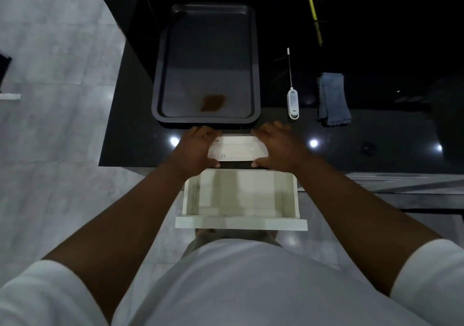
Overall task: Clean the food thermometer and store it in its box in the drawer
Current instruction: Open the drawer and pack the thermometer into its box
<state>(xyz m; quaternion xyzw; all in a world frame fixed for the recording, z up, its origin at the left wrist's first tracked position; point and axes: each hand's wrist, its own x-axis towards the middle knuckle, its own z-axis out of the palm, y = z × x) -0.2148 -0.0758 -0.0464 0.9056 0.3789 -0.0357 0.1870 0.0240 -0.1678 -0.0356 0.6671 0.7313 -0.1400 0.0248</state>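
- The drawer (241,197) stands pulled out and bare, just below both hands
- Left hand (198,147) and right hand (278,147) grasp the white box (238,148) by its ends on the counter edge
- The thermometer (292,99) lies just beyond the right hand, with the folded cloth (332,98) further right; I judge wiping, boxing and storing all remain

The glossy black countertop (130,147) carries a dark baking tray (160,74) with a brown stain, a white food thermometer (292,102) just right of it, probe pointing away, a folded blue cloth (332,99) farther right, and a white box (238,148) at the near edge.
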